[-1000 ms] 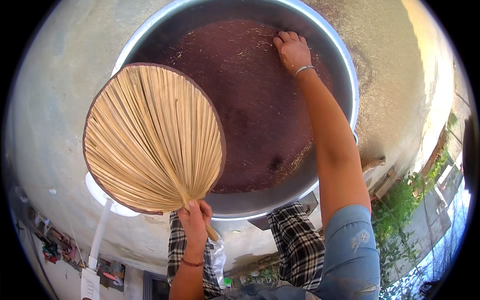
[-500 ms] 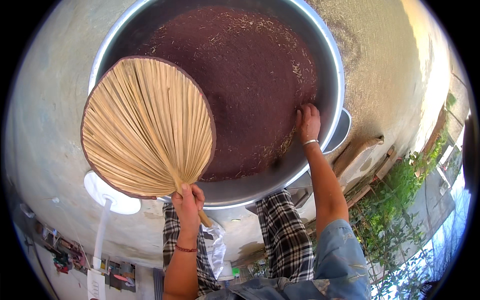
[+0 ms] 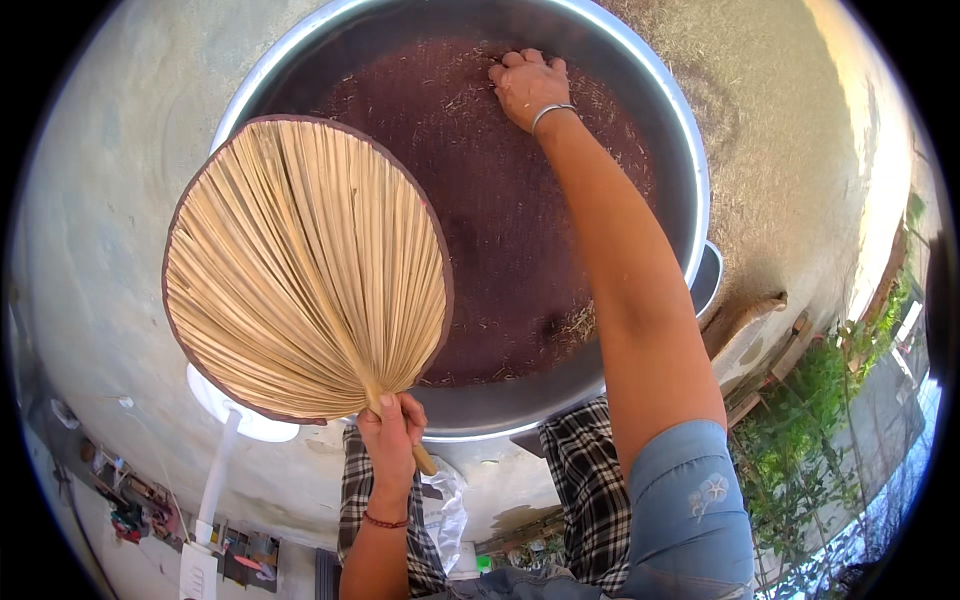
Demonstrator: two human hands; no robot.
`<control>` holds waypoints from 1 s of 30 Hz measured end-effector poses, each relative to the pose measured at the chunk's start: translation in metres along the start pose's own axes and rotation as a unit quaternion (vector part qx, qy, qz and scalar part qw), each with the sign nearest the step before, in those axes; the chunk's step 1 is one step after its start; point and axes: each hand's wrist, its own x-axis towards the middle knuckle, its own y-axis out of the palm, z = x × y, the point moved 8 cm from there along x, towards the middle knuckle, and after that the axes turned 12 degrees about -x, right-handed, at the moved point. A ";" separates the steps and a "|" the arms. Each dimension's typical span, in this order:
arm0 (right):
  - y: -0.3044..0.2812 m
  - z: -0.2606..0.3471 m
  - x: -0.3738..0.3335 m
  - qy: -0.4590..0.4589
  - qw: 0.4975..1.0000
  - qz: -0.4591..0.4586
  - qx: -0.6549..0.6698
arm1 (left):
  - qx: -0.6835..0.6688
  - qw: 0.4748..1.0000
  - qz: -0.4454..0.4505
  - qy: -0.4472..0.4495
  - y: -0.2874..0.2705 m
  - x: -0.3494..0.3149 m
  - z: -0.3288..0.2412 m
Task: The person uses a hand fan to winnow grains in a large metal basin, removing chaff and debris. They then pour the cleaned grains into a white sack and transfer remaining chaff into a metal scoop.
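Now right hand [image 3: 528, 92] farther across basin [image 3: 675, 190] than before.

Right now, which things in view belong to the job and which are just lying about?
In use:
- palm-leaf fan, in the left hand
- large metal basin
- dark reddish grainy material, under the right hand

Apparently just about:
- curved wood piece
- silvery plastic bag
- white stand

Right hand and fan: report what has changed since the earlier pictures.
The right hand swept from the near right of the basin to its far side, left of where it first was. Nothing visibly taken or released. The left hand still grips the fan.
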 end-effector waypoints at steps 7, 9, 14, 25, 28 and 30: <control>0.016 -0.092 -0.099 0.098 0.989 -0.008 0.109 | -0.030 0.999 -0.011 -0.022 0.001 -0.001 0.005; 0.024 -0.107 -0.132 0.126 0.983 -0.016 0.131 | -0.030 0.999 -0.005 -0.030 0.008 0.003 0.011; 0.036 -0.105 -0.199 0.133 0.975 0.026 0.175 | -0.016 0.999 -0.009 -0.041 0.009 0.003 0.020; 0.055 -0.115 -0.191 0.155 0.979 -0.002 0.130 | -0.035 0.999 -0.012 -0.026 0.012 0.002 0.014; 0.076 -0.095 -0.244 0.219 0.961 0.064 0.154 | -0.031 0.999 -0.024 -0.028 0.008 0.001 0.014; 0.078 -0.079 -0.280 0.221 0.957 0.049 0.181 | -0.026 0.999 -0.018 -0.031 0.004 0.000 0.015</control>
